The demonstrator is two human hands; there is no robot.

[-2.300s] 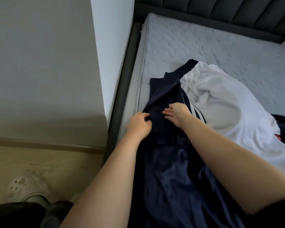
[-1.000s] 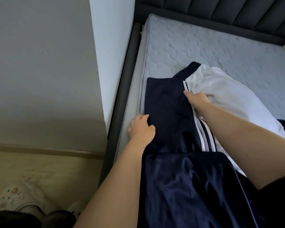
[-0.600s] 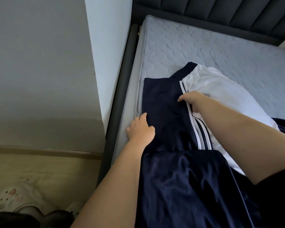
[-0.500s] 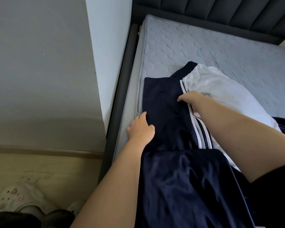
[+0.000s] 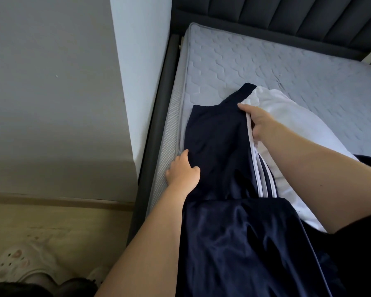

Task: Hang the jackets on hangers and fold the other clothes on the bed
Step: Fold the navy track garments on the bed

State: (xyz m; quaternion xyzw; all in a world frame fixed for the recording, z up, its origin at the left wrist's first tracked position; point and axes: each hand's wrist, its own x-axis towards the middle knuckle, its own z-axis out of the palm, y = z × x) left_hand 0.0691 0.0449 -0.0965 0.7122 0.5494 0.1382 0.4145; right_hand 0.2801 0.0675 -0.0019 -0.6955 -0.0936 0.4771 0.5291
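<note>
right hand (image 5: 258, 123) pinches navy garment (image 5: 219, 146) striped edge; left hand (image 5: 183, 172) grip unclear. slick fabric may slide off mattress (image 5: 266, 67), skewing fold.

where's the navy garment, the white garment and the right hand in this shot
navy garment (image 5: 214, 146), head view, flat dark panel beside its white stripes
white garment (image 5: 287, 116), head view, bunched upper part
right hand (image 5: 260, 123), head view, back of the hand
</note>
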